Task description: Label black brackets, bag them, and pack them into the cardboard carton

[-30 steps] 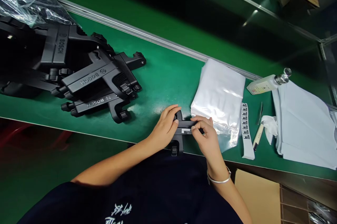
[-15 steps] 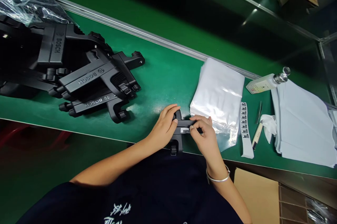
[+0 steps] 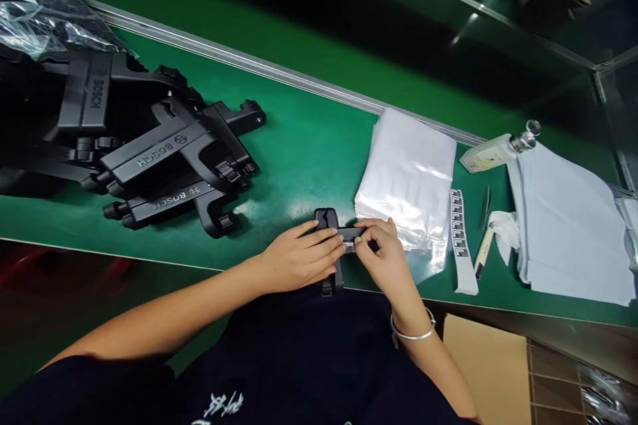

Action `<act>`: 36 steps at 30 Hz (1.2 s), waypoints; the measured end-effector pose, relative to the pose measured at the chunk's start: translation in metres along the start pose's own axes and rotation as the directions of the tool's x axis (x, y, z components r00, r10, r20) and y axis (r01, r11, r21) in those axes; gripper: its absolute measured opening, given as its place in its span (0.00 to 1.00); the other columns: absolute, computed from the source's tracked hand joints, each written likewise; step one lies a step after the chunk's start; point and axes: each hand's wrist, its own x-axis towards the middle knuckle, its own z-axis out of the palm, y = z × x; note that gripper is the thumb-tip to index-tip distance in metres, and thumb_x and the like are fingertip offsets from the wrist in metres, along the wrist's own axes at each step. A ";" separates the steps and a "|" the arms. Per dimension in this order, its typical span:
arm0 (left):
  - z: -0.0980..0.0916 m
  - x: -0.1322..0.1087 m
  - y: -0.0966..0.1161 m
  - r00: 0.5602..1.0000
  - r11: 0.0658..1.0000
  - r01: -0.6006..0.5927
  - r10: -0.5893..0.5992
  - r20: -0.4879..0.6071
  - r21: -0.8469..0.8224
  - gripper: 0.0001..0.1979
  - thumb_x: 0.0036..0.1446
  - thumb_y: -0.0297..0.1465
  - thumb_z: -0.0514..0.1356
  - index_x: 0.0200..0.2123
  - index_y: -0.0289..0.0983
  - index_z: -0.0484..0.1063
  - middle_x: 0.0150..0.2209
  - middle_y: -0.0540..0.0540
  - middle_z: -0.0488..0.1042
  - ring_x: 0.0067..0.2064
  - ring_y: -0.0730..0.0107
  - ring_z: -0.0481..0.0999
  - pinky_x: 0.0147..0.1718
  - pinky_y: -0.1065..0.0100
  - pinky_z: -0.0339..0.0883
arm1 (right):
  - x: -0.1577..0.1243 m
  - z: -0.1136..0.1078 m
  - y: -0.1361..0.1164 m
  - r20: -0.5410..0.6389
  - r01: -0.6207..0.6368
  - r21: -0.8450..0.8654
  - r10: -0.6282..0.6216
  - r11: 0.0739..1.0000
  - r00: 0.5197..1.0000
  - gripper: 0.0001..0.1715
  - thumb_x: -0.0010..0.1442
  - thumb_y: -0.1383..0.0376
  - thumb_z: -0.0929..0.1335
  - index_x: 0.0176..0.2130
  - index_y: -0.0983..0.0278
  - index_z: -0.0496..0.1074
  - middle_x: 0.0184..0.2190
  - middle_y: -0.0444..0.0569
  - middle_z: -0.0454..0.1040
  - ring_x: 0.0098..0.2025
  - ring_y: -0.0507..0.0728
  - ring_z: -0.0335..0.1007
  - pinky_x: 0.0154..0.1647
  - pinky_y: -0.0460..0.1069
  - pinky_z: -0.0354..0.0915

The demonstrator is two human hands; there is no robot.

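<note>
Black plastic is filling the small space between the hands: one bracket (image 3: 351, 233) is lying at the near edge of the table (image 3: 299, 145), close to the person's shirt (image 3: 279, 345), probably because that spot is letting the eyes look almost straight down on it. A pale label (image 3: 349, 247) is showing on its bar, partly covered by fingertips. The left hand (image 3: 296, 257) is resting palm down across the bracket, fingers long and flat, seemingly steadying it. The right hand (image 3: 385, 257) is arching over the bar's other end, thumb and forefinger forming a narrow pinch beside the label; whether they are gripping its edge, I cannot tell. Clear bags (image 3: 411, 162) and a strip of labels (image 3: 458, 225) are lying on the right, presumably for easy reach, while other brackets (image 3: 158, 153) are sitting heaped on the left.
</note>
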 end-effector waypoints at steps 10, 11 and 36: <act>-0.006 0.004 -0.011 0.991 0.997 -0.049 0.055 0.120 -0.051 0.15 0.66 0.35 0.55 0.52 0.42 0.75 0.50 0.44 0.80 0.54 0.61 0.77 0.56 0.59 0.68 | 0.002 -0.020 0.010 -0.080 -0.009 0.146 0.021 0.989 0.997 0.17 0.63 0.63 0.62 0.24 0.59 0.70 0.41 0.51 0.80 0.50 0.62 0.75 0.57 0.62 0.64; -0.006 0.004 -0.011 0.991 0.997 -0.040 0.048 0.125 -0.064 0.15 0.66 0.35 0.55 0.52 0.42 0.74 0.51 0.44 0.80 0.54 0.61 0.77 0.56 0.59 0.68 | 0.002 -0.023 0.014 -0.079 -0.012 0.174 0.026 0.985 0.997 0.16 0.63 0.62 0.62 0.26 0.59 0.71 0.42 0.51 0.80 0.51 0.62 0.75 0.55 0.60 0.66; -0.004 -0.039 -0.008 0.906 0.916 0.302 -0.362 -0.219 -0.263 0.23 0.64 0.30 0.56 0.61 0.50 0.64 0.60 0.45 0.71 0.60 0.59 0.71 0.60 0.52 0.66 | -0.005 -0.038 0.044 0.234 0.206 0.032 -0.208 0.978 0.950 0.28 0.62 0.55 0.70 0.60 0.55 0.66 0.59 0.53 0.69 0.62 0.65 0.64 0.62 0.63 0.62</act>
